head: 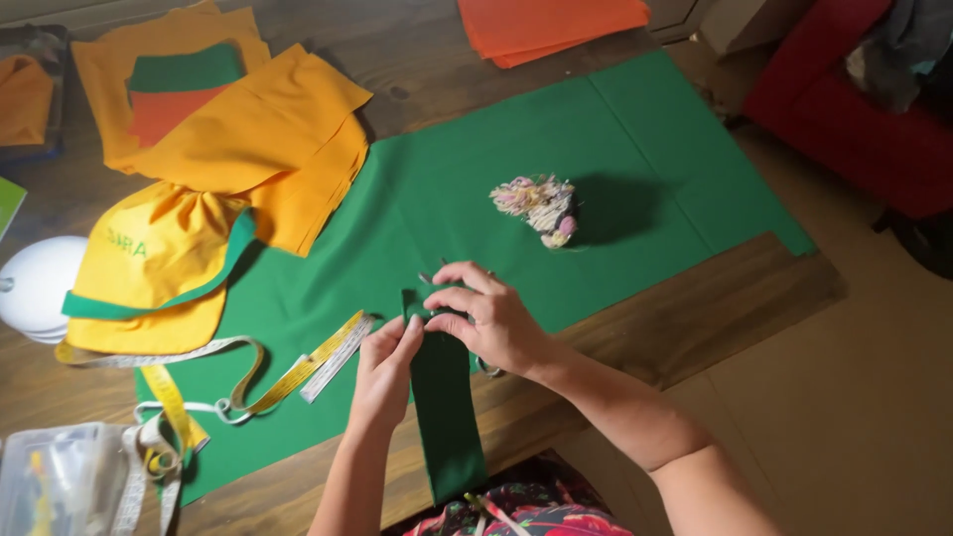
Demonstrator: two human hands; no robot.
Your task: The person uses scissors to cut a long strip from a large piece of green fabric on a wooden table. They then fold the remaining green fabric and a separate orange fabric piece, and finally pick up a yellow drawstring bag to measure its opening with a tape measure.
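A narrow dark green fabric strip [445, 407] lies over the table's front edge and hangs toward my lap. My left hand [385, 369] pinches its left side near the top end. My right hand [486, 316] grips the top end of the strip, fingers curled over it, with what looks like scissors under the palm, mostly hidden. Both hands rest over a large green cloth [516, 189] spread across the wooden table [695, 298].
A pin cushion [538, 206] stands on the green cloth. A yellow tape measure [248, 382] coils at front left. Yellow fabric pieces [268, 139] and a yellow-green cap [159, 268] lie at left, orange fabric [546, 25] at the back, a clear plastic box [55, 476] at bottom left.
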